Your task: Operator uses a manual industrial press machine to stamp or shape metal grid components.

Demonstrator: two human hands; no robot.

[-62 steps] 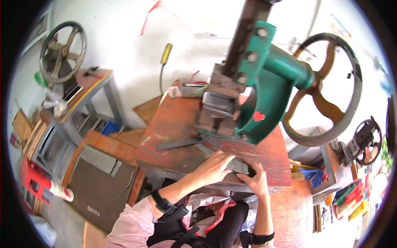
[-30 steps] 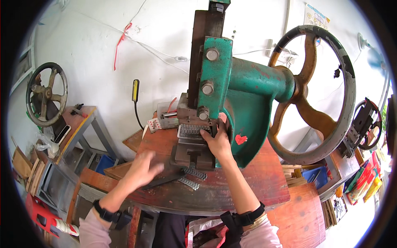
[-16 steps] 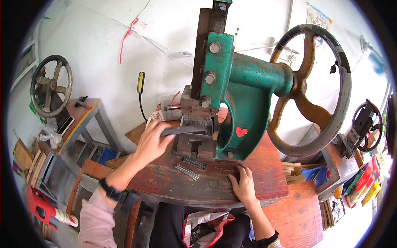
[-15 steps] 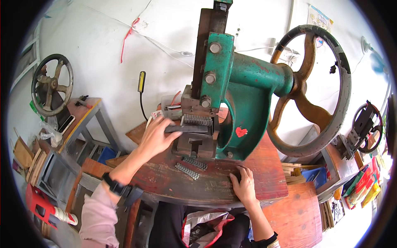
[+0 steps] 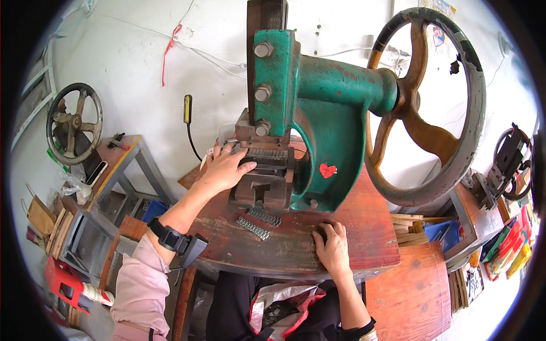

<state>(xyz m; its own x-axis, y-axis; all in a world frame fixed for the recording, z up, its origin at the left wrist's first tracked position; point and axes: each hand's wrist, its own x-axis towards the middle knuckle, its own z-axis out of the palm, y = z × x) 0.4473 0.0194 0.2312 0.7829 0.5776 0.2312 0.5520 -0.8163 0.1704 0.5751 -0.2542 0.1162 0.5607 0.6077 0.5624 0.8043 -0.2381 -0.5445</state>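
The left hand [image 5: 223, 169] is at the lower left of the green press [image 5: 338, 133], fingers spread and thumb extended, the fingertips at the left end of a ridged metal row [image 5: 269, 154] seated in the press's lower block [image 5: 265, 190]. Whether anything is pinched under those fingers I cannot tell, as the palm faces away. The right hand [image 5: 333, 245] rests palm down below the press on the wooden table [image 5: 296, 250], its fingers loosely bent and thumb apart, with nothing seen in it.

Two loose ridged strips [image 5: 253, 228] lie just in front of the press, close together. How many pieces make up the seated row is hard to make out; the left hand covers its near end. Three large bolts [image 5: 262, 93] run down the press's front, and one small bolt [image 5: 313, 203] sits at its foot.

The press's top is cut off by the upper edge. One large handwheel [image 5: 406, 95] is mounted on its right. Well left of it is a second handwheel [image 5: 74, 121]; far right, a dark wheeled machine [image 5: 513, 160] is partly blocked from view. A yellow-and-black lamp [image 5: 187, 108] rises left of the press, a red stool [image 5: 65, 283] stands farther left, and a red-edged bag [image 5: 278, 310] lies below the press, in the lap, its contents unclear.
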